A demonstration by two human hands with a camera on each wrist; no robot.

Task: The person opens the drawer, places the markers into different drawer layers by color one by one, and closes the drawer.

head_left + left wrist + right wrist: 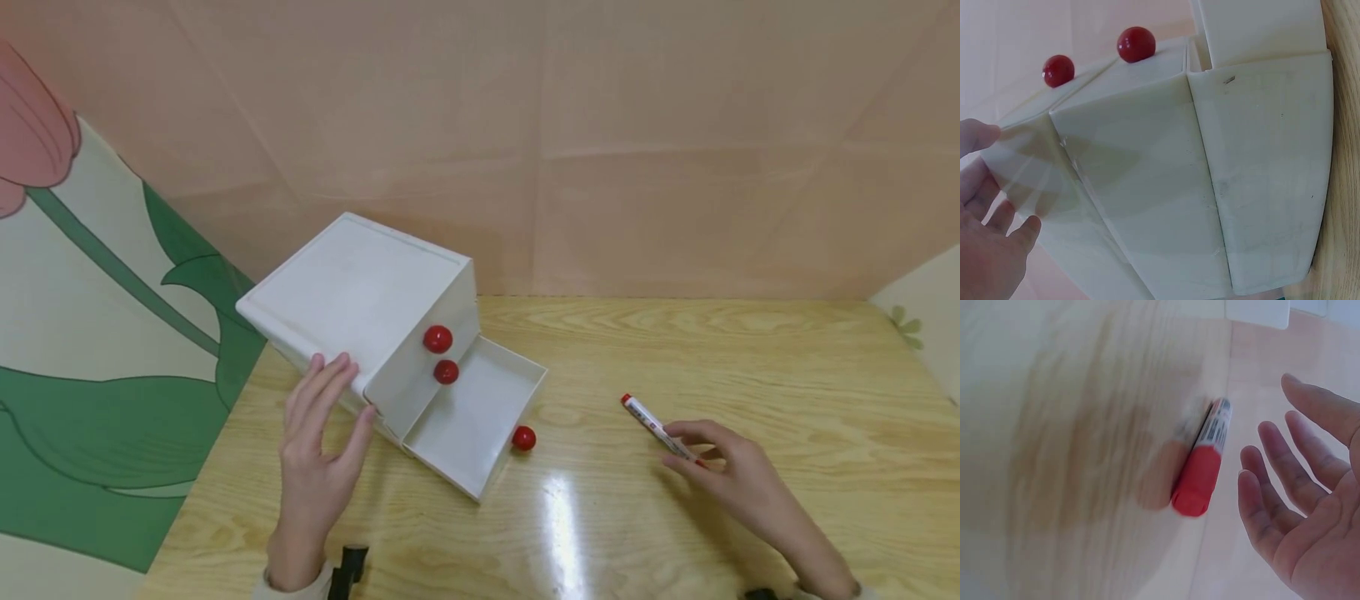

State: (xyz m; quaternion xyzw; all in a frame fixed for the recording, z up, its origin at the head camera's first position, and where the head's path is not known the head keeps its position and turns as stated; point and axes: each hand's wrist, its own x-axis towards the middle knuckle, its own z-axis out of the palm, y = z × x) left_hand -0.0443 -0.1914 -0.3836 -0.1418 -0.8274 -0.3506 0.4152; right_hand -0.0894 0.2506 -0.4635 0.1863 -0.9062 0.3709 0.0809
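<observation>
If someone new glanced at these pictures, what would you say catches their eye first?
Most striking is the white drawer box at the table's back left, tipped up off the wood, with red knobs and its lowest drawer pulled open. The left hand rests with straight fingers against its near corner. To the right, a red-capped marker lies on the wood by the open right hand.

No readable text, marker [1205, 464] print blurred
</observation>
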